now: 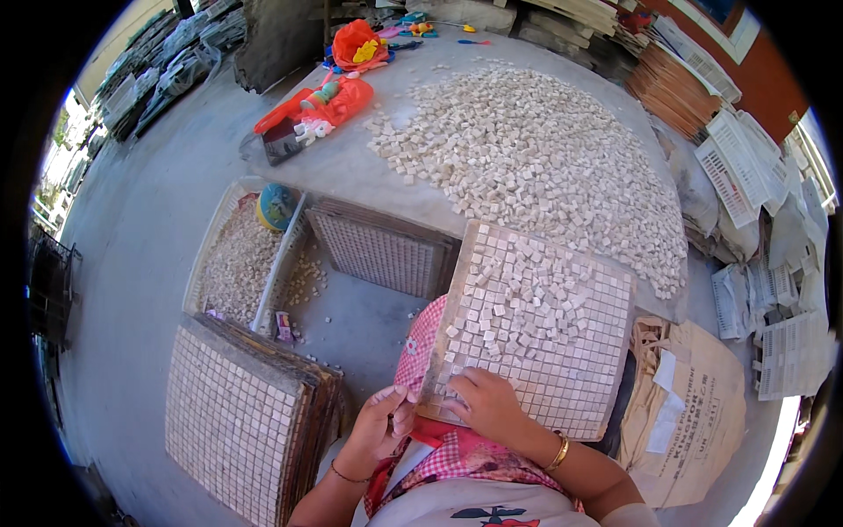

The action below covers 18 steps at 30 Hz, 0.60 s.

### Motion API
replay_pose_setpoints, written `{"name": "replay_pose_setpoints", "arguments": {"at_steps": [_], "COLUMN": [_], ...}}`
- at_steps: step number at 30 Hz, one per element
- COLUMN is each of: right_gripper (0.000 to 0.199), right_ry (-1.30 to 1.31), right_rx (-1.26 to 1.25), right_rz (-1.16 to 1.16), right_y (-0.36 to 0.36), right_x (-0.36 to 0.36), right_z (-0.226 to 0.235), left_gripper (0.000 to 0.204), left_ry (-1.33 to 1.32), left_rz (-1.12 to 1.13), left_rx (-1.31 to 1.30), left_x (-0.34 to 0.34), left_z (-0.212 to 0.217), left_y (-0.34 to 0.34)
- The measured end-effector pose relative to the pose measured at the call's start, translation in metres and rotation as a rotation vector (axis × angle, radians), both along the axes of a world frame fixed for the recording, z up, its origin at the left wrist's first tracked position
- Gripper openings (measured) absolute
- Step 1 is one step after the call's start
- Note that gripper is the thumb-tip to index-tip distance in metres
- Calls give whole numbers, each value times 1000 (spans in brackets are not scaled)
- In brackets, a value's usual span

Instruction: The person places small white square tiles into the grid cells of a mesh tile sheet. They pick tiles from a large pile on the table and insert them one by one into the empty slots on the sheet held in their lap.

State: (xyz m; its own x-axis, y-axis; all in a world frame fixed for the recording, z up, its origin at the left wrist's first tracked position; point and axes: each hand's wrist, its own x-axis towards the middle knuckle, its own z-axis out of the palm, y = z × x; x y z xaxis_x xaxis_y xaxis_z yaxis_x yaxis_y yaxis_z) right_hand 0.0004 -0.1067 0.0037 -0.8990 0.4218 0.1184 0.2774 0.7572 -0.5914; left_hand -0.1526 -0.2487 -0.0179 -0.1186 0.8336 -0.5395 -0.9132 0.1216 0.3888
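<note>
A square mosaic board (562, 386) leans tilted against the table edge on my lap, its grid partly filled with small pale stone tiles and loose tiles (527, 299) scattered over it. My right hand (485, 404) rests on the board's lower left corner, fingers curled over tiles there. My left hand (382, 423) grips the board's lower left edge with fingers closed. A large heap of loose tiles (536, 149) covers the grey table (351, 167) behind the board.
A stack of filled mosaic boards (237, 413) stands at my left. White crates (241, 263) with tile pieces and an empty grid board (378, 255) sit beyond. Orange bags (338, 101) lie on the table's far side. A paper sack (694, 404) lies at right, white plastic grids (746, 167) behind.
</note>
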Motion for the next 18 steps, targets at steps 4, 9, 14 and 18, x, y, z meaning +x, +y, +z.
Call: {"name": "replay_pose_setpoints", "arguments": {"at_steps": [4,9,14,18], "right_gripper": [27,20,13,13], "right_ry": [-59,-28,-136,-92], "right_rx": [39,102,-48,-40], "right_rz": [15,23,-46,-117], "right_y": [2,1,-3,-1], "right_x": [-18,-18,-16,-20], "right_z": [0,-7,-4,-1], "left_gripper": [21,19,18,19], "left_ry": [1,9,132,161], "left_rz": [43,44,75,71], "left_rx": [1,-32,-71,-64], "left_x": [0,2,1,3], "left_z": [-2,-10,-10,-8], "left_y": [-1,-5,-4,-3]}}
